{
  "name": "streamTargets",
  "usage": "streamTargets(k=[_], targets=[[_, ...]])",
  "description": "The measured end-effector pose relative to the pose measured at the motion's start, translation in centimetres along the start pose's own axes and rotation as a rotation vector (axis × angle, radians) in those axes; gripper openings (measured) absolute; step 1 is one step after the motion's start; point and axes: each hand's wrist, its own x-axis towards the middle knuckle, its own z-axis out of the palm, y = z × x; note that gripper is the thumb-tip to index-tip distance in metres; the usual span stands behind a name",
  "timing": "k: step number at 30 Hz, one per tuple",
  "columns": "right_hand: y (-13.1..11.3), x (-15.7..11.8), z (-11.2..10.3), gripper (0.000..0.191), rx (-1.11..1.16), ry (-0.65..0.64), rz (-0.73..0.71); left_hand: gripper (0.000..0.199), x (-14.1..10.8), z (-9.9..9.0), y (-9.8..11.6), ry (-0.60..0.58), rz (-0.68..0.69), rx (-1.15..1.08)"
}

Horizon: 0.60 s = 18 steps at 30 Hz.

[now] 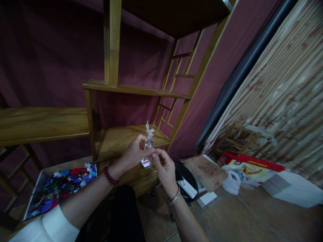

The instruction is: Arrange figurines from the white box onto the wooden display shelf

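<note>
A small clear cellophane-wrapped bottle hangs in front of the wooden shelf, with a ruffled twist of wrap on top. A red-and-white label shows at its lower end. My left hand pinches the wrap from the left, and a red bead bracelet circles that wrist. From the right, my right hand holds the wrap between its fingertips, with a silver bangle on the wrist. Part of the bottle is hidden behind my fingers.
A wooden shelf unit stands ahead against a maroon cloth. An open box of colourful items lies at lower left. To the right are a black round object, a white plastic bag, a red-edged box and a white box.
</note>
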Motion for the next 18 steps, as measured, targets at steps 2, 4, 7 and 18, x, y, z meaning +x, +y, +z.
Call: streamTargets(k=[2,4,7,18], targets=[[0.1,0.0,-0.1,0.019,-0.026,-0.028,0.019,0.032,0.1,0.1,-0.2,-0.008,0.017,0.009],[0.2,0.0,-0.2,0.019,-0.036,-0.037,0.039,0.034,0.2,0.3,-0.3,-0.022,0.028,0.003],[0.1,0.0,-0.4,0.02,-0.042,-0.029,0.046,0.036,0.2,0.6,-0.2,-0.047,0.014,-0.024],[-0.6,0.6,-1.8,0.02,-0.007,0.034,0.029,0.041,-0.2,0.4,2.7,-0.262,-0.059,-0.207]])
